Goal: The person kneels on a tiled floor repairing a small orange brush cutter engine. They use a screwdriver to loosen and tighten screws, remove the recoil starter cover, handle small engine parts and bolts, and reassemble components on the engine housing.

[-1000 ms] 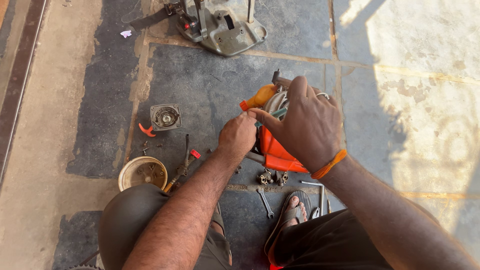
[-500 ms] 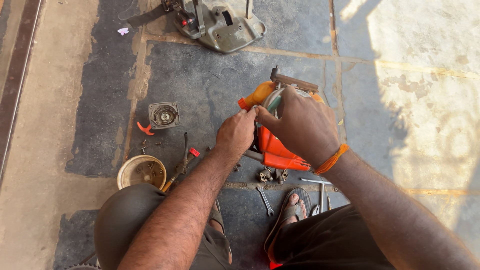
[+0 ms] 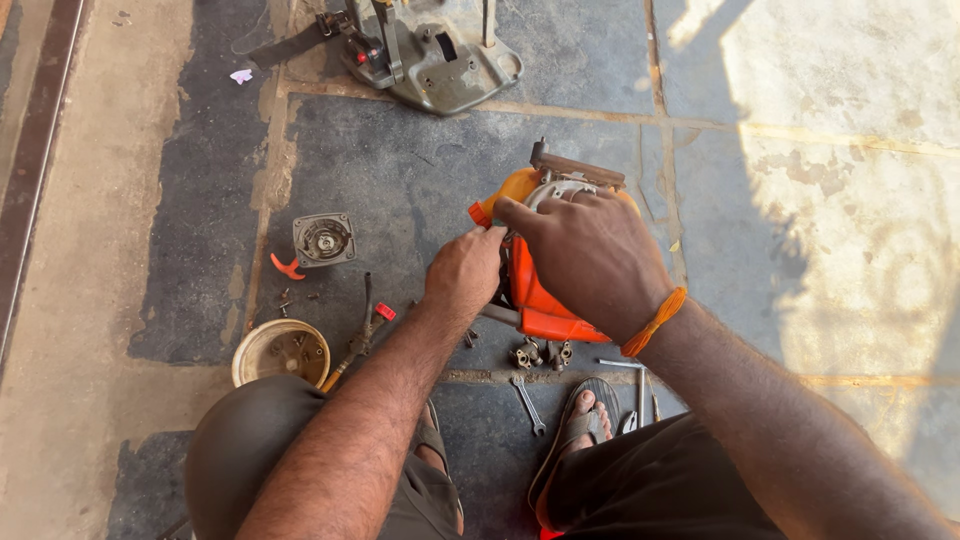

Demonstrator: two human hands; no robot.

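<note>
Head view, orange engine housing under right hand clamped on top, left hand gripping its left edge

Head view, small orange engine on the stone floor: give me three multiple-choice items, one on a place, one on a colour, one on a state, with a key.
1. Where does the round bowl sit relative to the orange engine housing?
A. To its left in the picture
B. On top of it
C. Behind it, by the grey metal casing

2. What colour is the band on the right wrist?
A. Blue
B. Orange
C. White

3. How do the two hands stand?
A. Both lifted clear of the engine
B. The left hand and the right hand are both on the engine
C. Only the right touches it

Key: 1 A, the bowl lies by the left knee; 2 B, it matches the housing; 3 B, both hands rest on the engine, with the exact grip hidden.
</note>
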